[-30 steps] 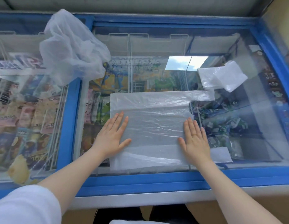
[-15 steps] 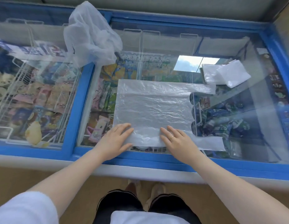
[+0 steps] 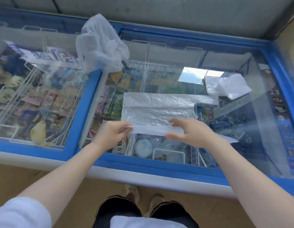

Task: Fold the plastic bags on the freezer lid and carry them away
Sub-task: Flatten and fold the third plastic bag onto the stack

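Translucent plastic, head view: you are lifting the near edge of the flat plastic bag off the freezer lid. Half a second ago both palms were pressing that edge down; now your left hand and right hand are each pinching it, each grip closing on the film, with the edge raised and moving away from you. The smoothing appears finished and the first fold is starting. The far part of the bag is lying on the glass, one handle reaching toward the folded bags stacked near the right rear. A crumpled bag is sitting on the blue divider, not yet flattened. Your right fingertips are blurring, so their exact hold is hard to make out; the bag's near handle is partly hiding behind your right wrist.
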`<action>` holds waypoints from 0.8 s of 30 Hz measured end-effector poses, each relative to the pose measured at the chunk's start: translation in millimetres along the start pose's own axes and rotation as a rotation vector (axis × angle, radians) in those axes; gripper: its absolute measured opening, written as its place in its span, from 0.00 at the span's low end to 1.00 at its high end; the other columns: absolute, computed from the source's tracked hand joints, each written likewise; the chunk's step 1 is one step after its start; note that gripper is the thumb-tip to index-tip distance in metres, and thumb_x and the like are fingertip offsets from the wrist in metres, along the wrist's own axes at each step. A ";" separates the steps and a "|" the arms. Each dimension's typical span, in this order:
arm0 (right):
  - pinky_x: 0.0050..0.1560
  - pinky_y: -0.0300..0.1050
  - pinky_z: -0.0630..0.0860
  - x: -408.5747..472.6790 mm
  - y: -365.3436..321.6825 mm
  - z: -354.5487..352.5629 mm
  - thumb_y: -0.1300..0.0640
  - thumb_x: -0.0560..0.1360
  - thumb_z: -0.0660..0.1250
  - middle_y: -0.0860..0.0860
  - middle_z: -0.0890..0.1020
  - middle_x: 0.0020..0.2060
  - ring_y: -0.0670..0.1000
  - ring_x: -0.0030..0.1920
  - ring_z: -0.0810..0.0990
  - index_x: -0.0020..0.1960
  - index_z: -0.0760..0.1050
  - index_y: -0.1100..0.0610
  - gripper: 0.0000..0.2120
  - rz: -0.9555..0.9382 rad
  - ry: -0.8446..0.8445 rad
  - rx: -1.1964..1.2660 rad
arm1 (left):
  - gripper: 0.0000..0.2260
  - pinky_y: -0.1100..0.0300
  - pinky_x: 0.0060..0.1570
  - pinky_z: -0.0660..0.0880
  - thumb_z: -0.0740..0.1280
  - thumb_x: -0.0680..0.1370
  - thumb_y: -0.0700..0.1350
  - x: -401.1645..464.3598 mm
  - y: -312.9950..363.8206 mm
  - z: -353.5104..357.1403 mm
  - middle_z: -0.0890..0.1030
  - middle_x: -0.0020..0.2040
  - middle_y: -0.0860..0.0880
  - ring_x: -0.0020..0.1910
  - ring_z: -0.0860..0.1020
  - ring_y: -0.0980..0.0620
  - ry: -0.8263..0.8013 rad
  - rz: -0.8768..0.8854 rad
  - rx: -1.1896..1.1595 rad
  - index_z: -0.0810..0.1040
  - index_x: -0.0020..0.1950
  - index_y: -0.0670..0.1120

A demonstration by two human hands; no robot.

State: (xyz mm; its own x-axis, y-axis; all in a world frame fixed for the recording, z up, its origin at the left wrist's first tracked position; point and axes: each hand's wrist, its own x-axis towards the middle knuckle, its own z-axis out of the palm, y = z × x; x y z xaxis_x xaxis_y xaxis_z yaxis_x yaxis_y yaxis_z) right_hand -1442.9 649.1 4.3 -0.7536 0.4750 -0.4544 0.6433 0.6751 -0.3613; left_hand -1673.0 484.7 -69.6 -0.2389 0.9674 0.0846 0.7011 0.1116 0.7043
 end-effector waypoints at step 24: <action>0.39 0.49 0.63 175.4 26.6 28.5 0.59 0.76 0.63 0.58 0.76 0.40 0.60 0.40 0.74 0.45 0.75 0.62 0.06 0.104 0.558 -0.171 | 0.10 0.59 0.25 0.61 0.57 0.80 0.48 109.2 -46.8 4.3 0.71 0.31 0.50 0.29 0.71 0.49 0.026 -0.462 0.208 0.65 0.42 0.45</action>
State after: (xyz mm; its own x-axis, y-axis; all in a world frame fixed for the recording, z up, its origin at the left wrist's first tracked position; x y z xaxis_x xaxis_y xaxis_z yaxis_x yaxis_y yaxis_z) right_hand -1554.1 734.2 -108.2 -0.6746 0.7374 0.0330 0.7217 0.6683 -0.1803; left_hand -1728.9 586.1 -96.3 -0.5706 0.8004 -0.1836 0.6363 0.5723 0.5173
